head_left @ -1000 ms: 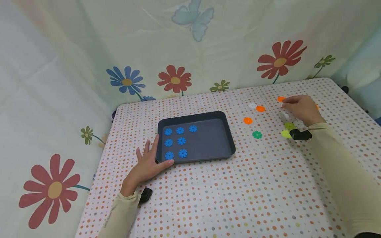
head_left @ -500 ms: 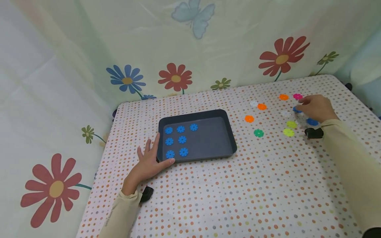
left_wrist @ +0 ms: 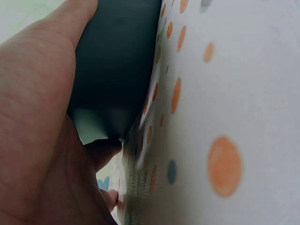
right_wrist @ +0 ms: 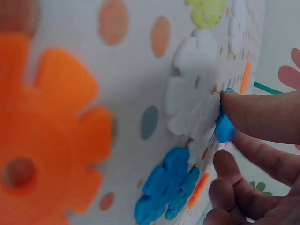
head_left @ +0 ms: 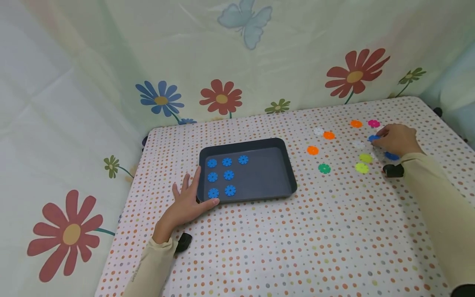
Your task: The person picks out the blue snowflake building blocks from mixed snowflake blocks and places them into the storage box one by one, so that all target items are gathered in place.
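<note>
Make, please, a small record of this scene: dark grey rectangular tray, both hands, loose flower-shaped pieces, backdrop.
Tray: dark grey, rectangular, on white dotted cloth
Inside: seven flat blue flower-shaped pieces
Left hand: fingers spread, touches the tray's near left corner
Right hand: pinches a blue flower-shaped piece outside the tray
Loose: orange pieces, white pieces, yellow-green pieces, green piece, pink piece, more blue pieces
Backdrop: pale curtain printed with flowers and a butterfly

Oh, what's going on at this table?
A person is handling little flower-shaped discs. Their right hand pinches a blue disc among loose discs of several colours on the dotted tablecloth. Their left hand rests spread against the dark tray, where seven blue discs lie in rows of three, two and two.
</note>
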{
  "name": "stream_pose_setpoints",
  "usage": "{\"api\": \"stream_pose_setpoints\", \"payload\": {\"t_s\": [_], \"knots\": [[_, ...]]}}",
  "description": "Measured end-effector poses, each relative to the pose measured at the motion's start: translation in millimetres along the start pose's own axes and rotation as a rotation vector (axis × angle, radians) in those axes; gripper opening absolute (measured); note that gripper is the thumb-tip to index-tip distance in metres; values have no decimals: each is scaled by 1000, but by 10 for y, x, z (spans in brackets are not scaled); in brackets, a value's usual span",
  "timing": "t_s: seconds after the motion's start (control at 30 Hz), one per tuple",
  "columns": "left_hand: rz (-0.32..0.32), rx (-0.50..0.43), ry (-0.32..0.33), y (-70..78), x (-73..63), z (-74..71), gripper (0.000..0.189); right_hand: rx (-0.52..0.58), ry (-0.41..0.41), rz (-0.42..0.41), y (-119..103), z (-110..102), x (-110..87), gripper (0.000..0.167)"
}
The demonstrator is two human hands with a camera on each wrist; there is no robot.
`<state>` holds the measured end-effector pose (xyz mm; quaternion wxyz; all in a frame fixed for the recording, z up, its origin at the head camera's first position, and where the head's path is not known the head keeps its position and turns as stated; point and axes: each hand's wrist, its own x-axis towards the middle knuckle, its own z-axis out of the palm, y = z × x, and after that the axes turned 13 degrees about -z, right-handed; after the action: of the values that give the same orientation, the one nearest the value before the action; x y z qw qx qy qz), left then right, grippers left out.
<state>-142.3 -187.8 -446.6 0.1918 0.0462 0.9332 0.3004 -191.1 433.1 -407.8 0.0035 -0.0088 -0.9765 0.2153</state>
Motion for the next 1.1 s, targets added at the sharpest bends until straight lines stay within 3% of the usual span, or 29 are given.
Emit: {"api": "stream_pose_setpoints", "payload": {"t_s": [0.53, 1.1], "knots": [[17, 1, 5, 15, 2, -7, 119, 38, 171, -11, -74, 80, -63, 25], [-1, 6, 3, 10, 8, -3, 119, 161, 185, 41, -208, 131, -54, 31]]}}
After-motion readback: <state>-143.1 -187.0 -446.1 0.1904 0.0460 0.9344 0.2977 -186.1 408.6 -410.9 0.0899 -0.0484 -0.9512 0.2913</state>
